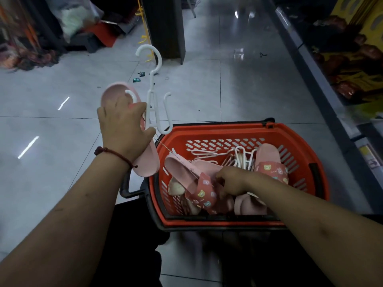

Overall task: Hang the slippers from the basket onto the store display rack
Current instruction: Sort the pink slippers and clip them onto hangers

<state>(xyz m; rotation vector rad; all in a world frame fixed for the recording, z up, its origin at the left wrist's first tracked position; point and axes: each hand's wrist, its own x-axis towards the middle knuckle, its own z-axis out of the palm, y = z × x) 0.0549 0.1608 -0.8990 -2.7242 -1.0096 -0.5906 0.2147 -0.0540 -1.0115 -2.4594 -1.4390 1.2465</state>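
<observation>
Evidently light and bendy, a pink slipper [146, 162] hangs left of the basket [228, 131] in the left hand [122, 129], grip clamped on it and its stiff hanger [148, 112]; the right hand [232, 181], grip curled, pinches a second slipper [204, 191] inside. Best carried by the hook [160, 59].

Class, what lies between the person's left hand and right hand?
In the head view, the basket rim and a slipper with a bear-print strap lie between the left hand, holding a hanger, and the right hand; a string crosses them.
</observation>
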